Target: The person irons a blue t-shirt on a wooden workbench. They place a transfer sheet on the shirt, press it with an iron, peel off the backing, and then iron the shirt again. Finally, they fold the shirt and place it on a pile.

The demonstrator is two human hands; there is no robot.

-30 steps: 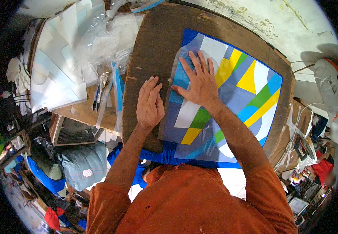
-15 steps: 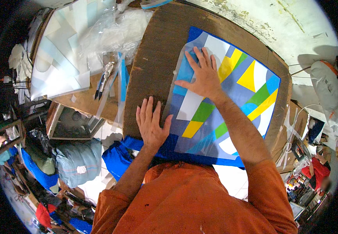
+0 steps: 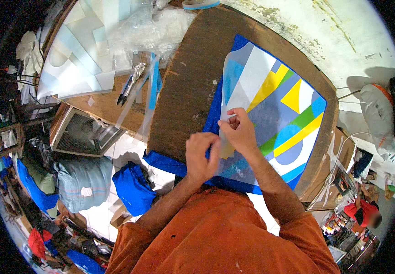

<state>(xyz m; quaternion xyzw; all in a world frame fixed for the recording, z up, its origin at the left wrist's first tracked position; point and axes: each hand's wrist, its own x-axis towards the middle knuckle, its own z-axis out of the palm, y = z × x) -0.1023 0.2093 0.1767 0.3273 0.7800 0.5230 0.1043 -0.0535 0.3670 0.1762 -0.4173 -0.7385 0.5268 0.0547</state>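
A clear film (image 3: 252, 68) bearing white, yellow, green and light-blue shapes lies over blue cloth (image 3: 213, 114) on a brown board. The film's left edge is raised off the cloth. My right hand (image 3: 239, 132) is closed in a pinch on that edge, thumb and fingertips together. Just to its left, my left hand (image 3: 201, 156) hovers near the film's lower left part with its fingers curled. Motion smears those fingers, so whether they hold the film cannot be told.
The brown board (image 3: 179, 96) shows bare on the left. Beyond it lie a utility knife (image 3: 125, 91), translucent sheets (image 3: 76, 59) and crumpled clear plastic (image 3: 156, 34). A bundle of blue cloth (image 3: 133, 188) and a grey sack (image 3: 84, 182) sit at lower left. A person in red (image 3: 360, 212) is at far right.
My right hand has come down from the film's upper part and pinched its left edge, which has lifted. My left hand has moved right from the board. The blue cloth beneath is more exposed.
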